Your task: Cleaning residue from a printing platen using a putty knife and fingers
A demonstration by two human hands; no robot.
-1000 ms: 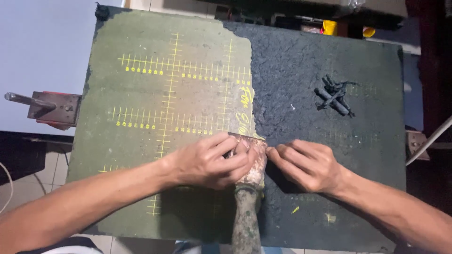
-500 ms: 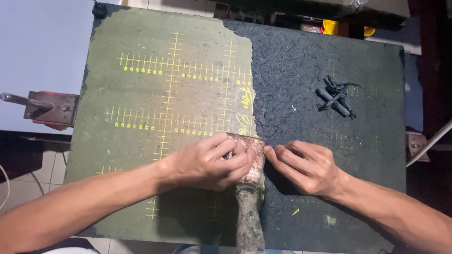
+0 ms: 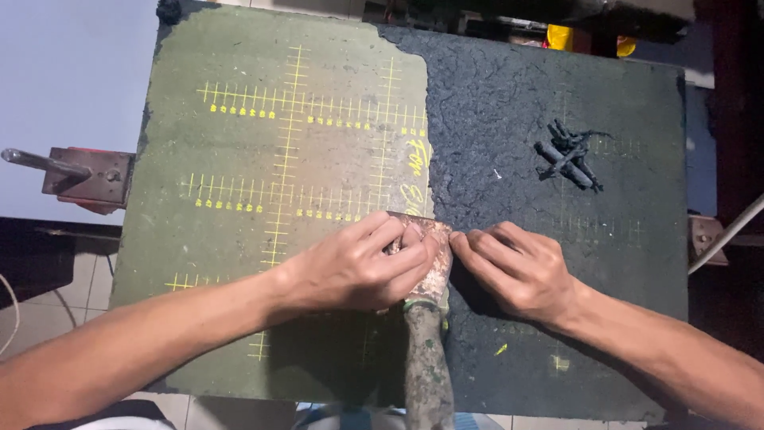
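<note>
**Two hands on the scraper, working the coating edge**

Both hands are down on the rusty flat-bladed metal scraper (image 3: 426, 263) at the seam where the rough black crumbly coating (image 3: 549, 207) meets the cleared green cutting mat with yellow grid lines (image 3: 278, 159).

- My left hand (image 3: 350, 271) is closed over the top of the blade, fingers curled tight and pressing down on it. The scraper's grimy cylindrical handle (image 3: 427, 366) runs back toward me, off the near edge of the mat.
- My right hand (image 3: 517, 271) lies half-open and flat on the black layer, fingertips (image 3: 460, 240) touching the blade's right edge. It grips nothing, only steadies.
- Blade's front edge sits right on the boundary line, just below the yellow script marking.
- Small heap of dark rolled-up scrapings (image 3: 569, 155) lies well apart, far right.
- Grey metal clamp bracket with a rod (image 3: 83, 175) holds the mat's left edge.

My read on doing this well: keep the blade low and near flat so it slides under the coating rather than gouging the mat. Load it evenly with the left hand, and keep the right fingertips beside the edge, never ahead of it. Short pushes, I'd say, along the seam.
</note>
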